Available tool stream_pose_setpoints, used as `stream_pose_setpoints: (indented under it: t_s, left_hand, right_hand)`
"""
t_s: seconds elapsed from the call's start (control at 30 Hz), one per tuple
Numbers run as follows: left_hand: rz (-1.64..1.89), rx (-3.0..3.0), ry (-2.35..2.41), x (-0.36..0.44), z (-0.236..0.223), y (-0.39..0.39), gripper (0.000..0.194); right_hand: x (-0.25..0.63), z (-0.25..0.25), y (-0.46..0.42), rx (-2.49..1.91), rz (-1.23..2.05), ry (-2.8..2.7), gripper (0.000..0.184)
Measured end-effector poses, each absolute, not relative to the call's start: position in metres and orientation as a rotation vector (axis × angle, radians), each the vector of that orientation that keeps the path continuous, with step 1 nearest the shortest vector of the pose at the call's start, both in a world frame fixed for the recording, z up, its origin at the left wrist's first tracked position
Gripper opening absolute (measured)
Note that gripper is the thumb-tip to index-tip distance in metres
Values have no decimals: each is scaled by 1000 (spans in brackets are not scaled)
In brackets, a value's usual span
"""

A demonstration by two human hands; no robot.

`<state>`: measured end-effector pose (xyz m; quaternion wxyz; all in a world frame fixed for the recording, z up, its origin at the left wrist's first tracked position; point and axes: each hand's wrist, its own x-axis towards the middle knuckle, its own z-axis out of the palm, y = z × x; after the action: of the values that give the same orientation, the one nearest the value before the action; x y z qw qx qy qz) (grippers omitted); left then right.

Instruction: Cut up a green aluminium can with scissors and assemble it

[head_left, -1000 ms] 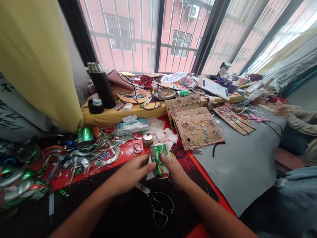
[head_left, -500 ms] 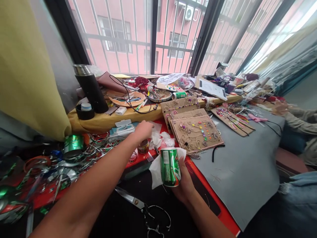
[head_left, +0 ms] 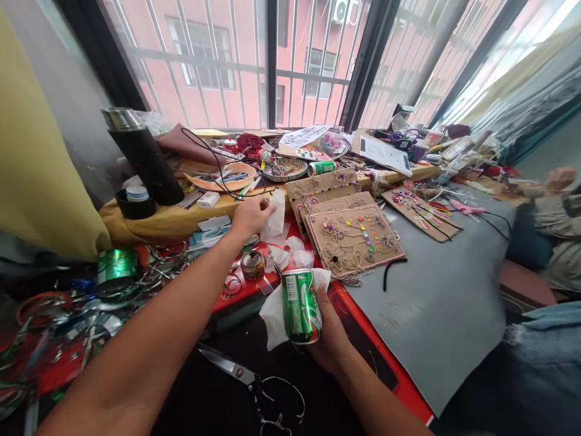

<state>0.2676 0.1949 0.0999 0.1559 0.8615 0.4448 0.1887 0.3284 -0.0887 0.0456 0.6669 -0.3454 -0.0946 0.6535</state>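
My left hand (head_left: 253,217) is closed in a pinch on a piece of white tissue (head_left: 275,213), which hangs from the fingertips above the red table. Lower down, my right hand (head_left: 334,332) grips a green drink can (head_left: 300,306) upright. Another white sheet of tissue (head_left: 272,321) lies behind the can and sticks out on both sides of it. Between the hands, crumpled tissue (head_left: 303,259) and a small round tin (head_left: 252,265) sit on the table. A pair of scissors (head_left: 239,372) lies on the black surface below my left forearm.
Shredded metal strips and a cut green can (head_left: 117,267) cover the left side. A black thermos (head_left: 144,160) stands on the cluttered sill. Decorated cardboard panels (head_left: 354,233) lean beyond the can. Another person's hand (head_left: 560,180) shows at the far right, past the grey mat (head_left: 426,315).
My left hand has lifted a piece of tissue up from the pile. The view has shifted slightly, and my right hand still holds the can. The other person's hand has risen.
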Motion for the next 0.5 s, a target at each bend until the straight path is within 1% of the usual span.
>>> stream_pose_setpoints:
  t_s: [0.07,0.2,0.23,0.27,0.37,0.5]
  left_hand:
    - [628,2413,1233,255,109,185,20]
    - [810,2293,1112,217,122,147,23]
    - [909,2189,1047,205,125,134,23]
    - [936,2124,994,193,126,119,24]
    - [888,2064,999,163,123,70,23]
    - [792,1900,924,148,102,6,24]
  right_hand:
    - [327,45,-89,-790,1470,-219,61]
    - [326,44,-90,-832,1430,-241,56]
    - [326,44,-89,-839,1411,-248,55]
    - [325,44,-89,-843,1387,-255,55]
    - [319,40,-85,-841,1315,-287,58]
    - [306,33,-81,-858,1307,-351,66]
